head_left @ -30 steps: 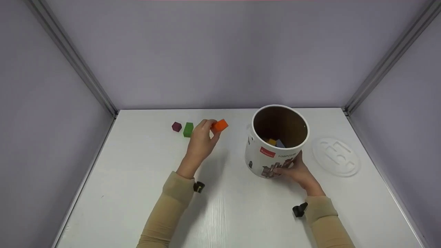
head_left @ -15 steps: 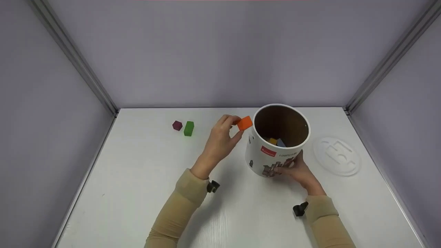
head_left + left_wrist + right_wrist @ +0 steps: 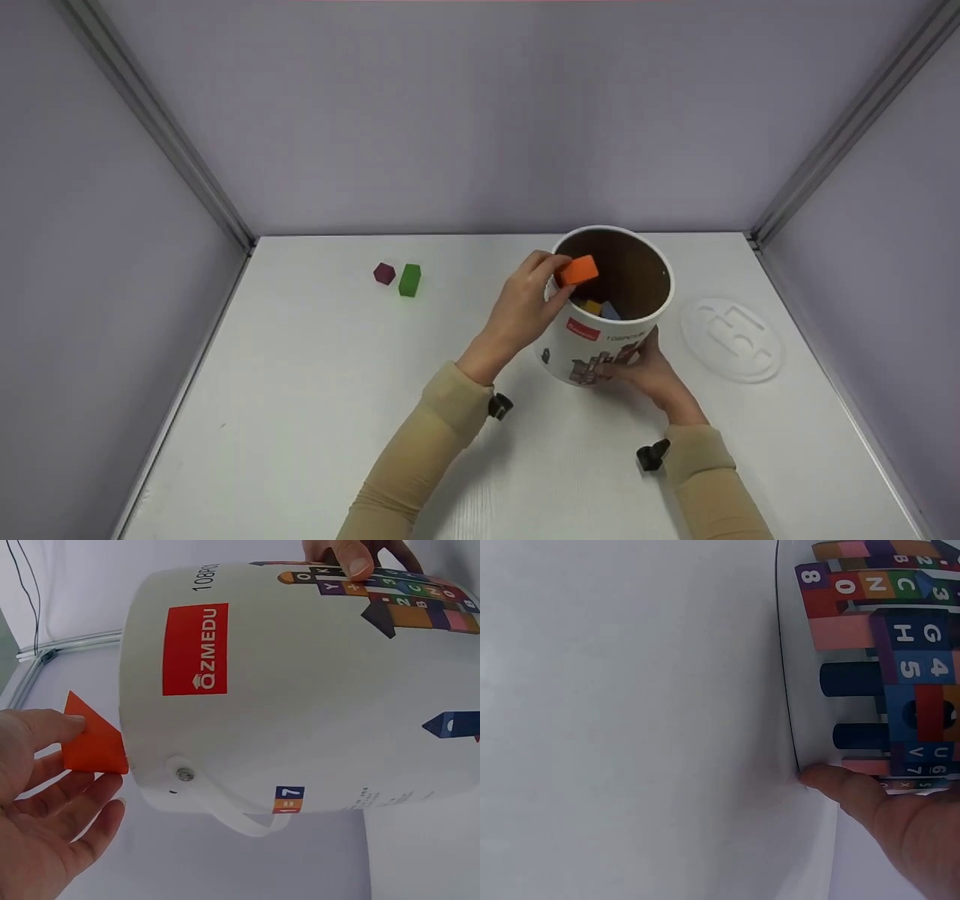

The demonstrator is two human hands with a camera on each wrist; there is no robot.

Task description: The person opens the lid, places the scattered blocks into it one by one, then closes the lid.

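My left hand [image 3: 523,304] pinches an orange wooden block [image 3: 579,270] between thumb and fingers, at the left part of the bucket's mouth. In the left wrist view the block [image 3: 96,741] shows a slanted edge and sits right by the bucket's rim. The white toy-block bucket [image 3: 622,334] stands lidless on the table, printed with a red label and a picture of letter blocks. Inside it lie a yellow block [image 3: 592,307] and a blue-grey block [image 3: 610,311]. My right hand [image 3: 654,379] grips the bucket's lower right side, its thumb [image 3: 847,791] near the base edge.
A dark purple cube [image 3: 385,274] and a green block [image 3: 409,280] lie at the back left of the white table [image 3: 300,390]. A translucent round lid [image 3: 733,340] lies right of the bucket. The bucket's white handle [image 3: 244,826] hangs at its side. Grey walls [image 3: 480,112] surround the table.
My left hand has carried the orange block rightward from beside the green block to the bucket's mouth. The right hand and the bucket have stayed in place.
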